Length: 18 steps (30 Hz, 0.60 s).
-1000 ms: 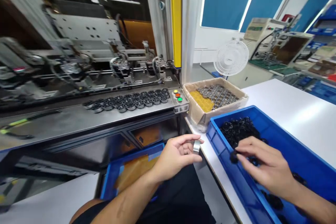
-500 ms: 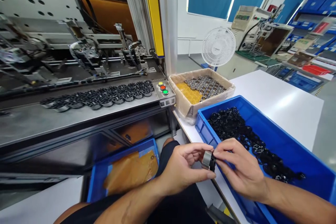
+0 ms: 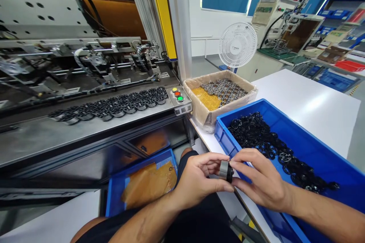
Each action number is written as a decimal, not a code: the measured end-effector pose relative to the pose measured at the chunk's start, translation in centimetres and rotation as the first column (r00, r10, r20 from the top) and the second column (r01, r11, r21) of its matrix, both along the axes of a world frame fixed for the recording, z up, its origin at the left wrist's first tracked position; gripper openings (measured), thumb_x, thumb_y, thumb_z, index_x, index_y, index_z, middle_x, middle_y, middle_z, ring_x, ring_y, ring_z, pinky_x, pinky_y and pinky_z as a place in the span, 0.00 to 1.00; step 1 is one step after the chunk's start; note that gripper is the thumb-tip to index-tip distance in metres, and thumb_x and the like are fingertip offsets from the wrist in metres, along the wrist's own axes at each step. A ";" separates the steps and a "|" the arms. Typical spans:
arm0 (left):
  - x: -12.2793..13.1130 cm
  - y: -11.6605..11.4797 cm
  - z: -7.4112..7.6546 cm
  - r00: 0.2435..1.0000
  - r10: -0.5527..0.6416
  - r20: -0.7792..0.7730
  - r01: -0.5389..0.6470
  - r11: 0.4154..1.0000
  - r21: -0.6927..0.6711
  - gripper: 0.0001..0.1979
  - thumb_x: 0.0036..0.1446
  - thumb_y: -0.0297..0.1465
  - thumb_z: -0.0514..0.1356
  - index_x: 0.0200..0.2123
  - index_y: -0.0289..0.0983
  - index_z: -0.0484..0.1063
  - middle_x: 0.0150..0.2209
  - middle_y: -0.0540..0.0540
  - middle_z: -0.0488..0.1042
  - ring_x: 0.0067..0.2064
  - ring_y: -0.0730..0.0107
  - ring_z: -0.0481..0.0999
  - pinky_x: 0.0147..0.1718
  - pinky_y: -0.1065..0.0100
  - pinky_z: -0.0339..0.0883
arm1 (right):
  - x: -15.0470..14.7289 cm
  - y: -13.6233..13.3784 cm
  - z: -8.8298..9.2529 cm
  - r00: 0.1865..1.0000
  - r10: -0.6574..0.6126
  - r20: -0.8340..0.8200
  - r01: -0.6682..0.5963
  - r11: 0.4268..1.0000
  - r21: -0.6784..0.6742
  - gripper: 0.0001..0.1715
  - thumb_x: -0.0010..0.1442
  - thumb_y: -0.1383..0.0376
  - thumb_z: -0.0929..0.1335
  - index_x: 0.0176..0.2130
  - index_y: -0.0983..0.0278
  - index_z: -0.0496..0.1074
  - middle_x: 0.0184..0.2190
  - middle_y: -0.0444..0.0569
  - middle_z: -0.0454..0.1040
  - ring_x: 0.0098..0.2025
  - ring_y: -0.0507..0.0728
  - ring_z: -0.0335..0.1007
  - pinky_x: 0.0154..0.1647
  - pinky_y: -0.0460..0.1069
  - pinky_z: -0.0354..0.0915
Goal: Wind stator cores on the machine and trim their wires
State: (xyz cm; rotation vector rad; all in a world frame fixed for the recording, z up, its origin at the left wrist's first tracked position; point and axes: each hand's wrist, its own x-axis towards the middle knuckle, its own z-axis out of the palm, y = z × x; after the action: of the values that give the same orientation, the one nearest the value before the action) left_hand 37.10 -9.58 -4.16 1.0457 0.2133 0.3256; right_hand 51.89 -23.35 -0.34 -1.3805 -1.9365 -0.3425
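Head view showed the left hand (image 3: pixel 196 177) clamped around a smooth silver-grey metal ring (image 3: pixel 224 169), while the right hand (image 3: pixel 261 180) pinched a black plastic disc-like piece (image 3: pixel 229 173) at its right end, just left of the blue plastic bin (image 3: pixel 310 142). The ring looked stiff, light, perhaps slippery, best gripped around its outer wall; the black piece seemed more fragile, better held by its rim.

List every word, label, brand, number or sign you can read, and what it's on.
None legible.
White fan: hub marking, too small to read.
Background machine: any lettering too small to read.
Button box: no readable lettering.
Metal ring and black part in hand: no readable text.
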 end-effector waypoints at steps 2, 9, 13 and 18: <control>-0.1 0.0 -0.1 1.000 -0.008 -0.002 0.007 1.000 -0.026 0.29 0.31 0.26 0.80 0.42 0.33 0.79 0.34 0.44 0.84 0.36 0.64 0.83 0.39 0.66 0.78 | 0.0 0.0 0.2 1.000 -0.001 0.001 0.001 1.000 0.001 0.22 0.61 0.72 0.71 0.55 0.69 0.69 0.41 0.57 0.75 0.44 0.59 0.73 0.43 0.57 0.76; 0.0 -0.1 -0.2 0.999 -0.029 0.018 0.030 0.999 -0.033 0.28 0.33 0.25 0.79 0.42 0.33 0.80 0.34 0.45 0.84 0.37 0.66 0.83 0.40 0.69 0.77 | 0.1 -0.1 0.1 0.999 -0.020 0.026 0.019 0.999 0.032 0.22 0.61 0.65 0.72 0.52 0.71 0.71 0.38 0.58 0.76 0.41 0.60 0.74 0.41 0.57 0.77; 0.1 -0.1 -0.1 0.999 -0.016 0.045 0.017 1.000 -0.024 0.26 0.35 0.25 0.78 0.42 0.33 0.80 0.36 0.43 0.84 0.38 0.64 0.84 0.41 0.67 0.77 | 0.2 -0.2 -0.5 1.000 -0.004 0.030 0.003 1.000 0.028 0.24 0.60 0.70 0.71 0.56 0.70 0.69 0.43 0.59 0.77 0.47 0.61 0.75 0.45 0.57 0.77; 0.1 -0.1 0.0 0.999 0.011 0.042 -0.010 1.000 -0.016 0.26 0.36 0.24 0.78 0.42 0.33 0.80 0.36 0.44 0.84 0.39 0.65 0.84 0.42 0.69 0.77 | 0.3 -0.2 -0.4 0.996 0.004 0.084 -0.008 0.999 0.043 0.23 0.59 0.71 0.72 0.54 0.72 0.71 0.41 0.59 0.77 0.46 0.61 0.75 0.46 0.58 0.77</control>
State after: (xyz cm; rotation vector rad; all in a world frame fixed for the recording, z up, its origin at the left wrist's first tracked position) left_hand 37.18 -9.72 -4.20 1.0218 0.1832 0.3548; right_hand 52.24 -23.53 -0.75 -1.3516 -1.9894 -0.4434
